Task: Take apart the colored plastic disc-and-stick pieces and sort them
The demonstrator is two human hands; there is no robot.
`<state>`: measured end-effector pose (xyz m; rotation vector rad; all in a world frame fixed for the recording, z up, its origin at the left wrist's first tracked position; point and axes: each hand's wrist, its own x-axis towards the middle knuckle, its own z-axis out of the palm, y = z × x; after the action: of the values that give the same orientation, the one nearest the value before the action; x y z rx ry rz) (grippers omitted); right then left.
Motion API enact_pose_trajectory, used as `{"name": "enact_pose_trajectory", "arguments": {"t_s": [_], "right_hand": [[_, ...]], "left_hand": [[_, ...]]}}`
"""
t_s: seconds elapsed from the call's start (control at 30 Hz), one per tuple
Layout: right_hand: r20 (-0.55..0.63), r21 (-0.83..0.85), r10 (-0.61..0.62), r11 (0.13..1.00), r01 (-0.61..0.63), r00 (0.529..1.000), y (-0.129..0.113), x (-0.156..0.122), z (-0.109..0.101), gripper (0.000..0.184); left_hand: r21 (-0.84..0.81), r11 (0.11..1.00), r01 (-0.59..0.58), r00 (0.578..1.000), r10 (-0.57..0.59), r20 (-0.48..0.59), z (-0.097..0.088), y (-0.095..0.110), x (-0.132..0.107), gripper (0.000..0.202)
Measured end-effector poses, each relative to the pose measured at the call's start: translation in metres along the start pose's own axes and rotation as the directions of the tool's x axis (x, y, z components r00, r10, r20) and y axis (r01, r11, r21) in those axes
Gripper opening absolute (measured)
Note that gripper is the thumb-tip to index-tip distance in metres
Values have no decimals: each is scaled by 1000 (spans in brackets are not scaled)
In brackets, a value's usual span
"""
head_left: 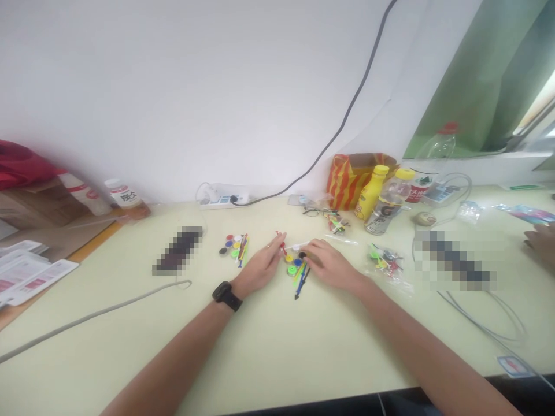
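Observation:
My left hand, wearing a black watch, rests on its edge on the table with fingers stretched out together. Red plastic pieces show at its fingertips. Opposite it, the fingers of my right hand are bent in a pinch at the end of a thin white stick. Below those fingers lies a black disc. Between the hands are a yellow disc, a blue disc, a green disc and several coloured arrow-tipped sticks.
Left of my hands lies another group of coloured discs and sticks. Bagged pieces sit to the right, more pieces behind. Bottles and a striped bag stand by the wall. Another person's hand shows at far right.

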<state>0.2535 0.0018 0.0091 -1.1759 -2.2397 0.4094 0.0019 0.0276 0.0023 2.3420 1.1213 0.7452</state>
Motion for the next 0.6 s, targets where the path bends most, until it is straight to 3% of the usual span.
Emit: {"name": "enact_pose_trajectory", "arguments": {"t_s": [0.1, 0.3, 0.4, 0.47, 0.6], "right_hand": [[19, 7, -27, 1000, 26, 999, 0, 0, 4, 26], [29, 59, -50, 997, 48, 998, 0, -1, 1, 25], [62, 129, -68, 990, 59, 996, -2, -1, -2, 28], [89, 175, -69, 983, 52, 994, -3, -1, -4, 31], [157, 251, -32, 968, -8, 987, -5, -3, -9, 31]], "left_hand": [[-11, 999, -45, 999, 46, 8, -2, 2, 0, 53], [139, 990, -35, 958, 73, -278, 5, 24, -4, 32], [147, 980, -134, 969, 160, -187, 13, 42, -12, 24], [144, 971, -189, 973, 205, -105, 16, 50, -18, 31], [131, 969, -211, 975, 219, -48, 12, 50, -21, 37]]}}
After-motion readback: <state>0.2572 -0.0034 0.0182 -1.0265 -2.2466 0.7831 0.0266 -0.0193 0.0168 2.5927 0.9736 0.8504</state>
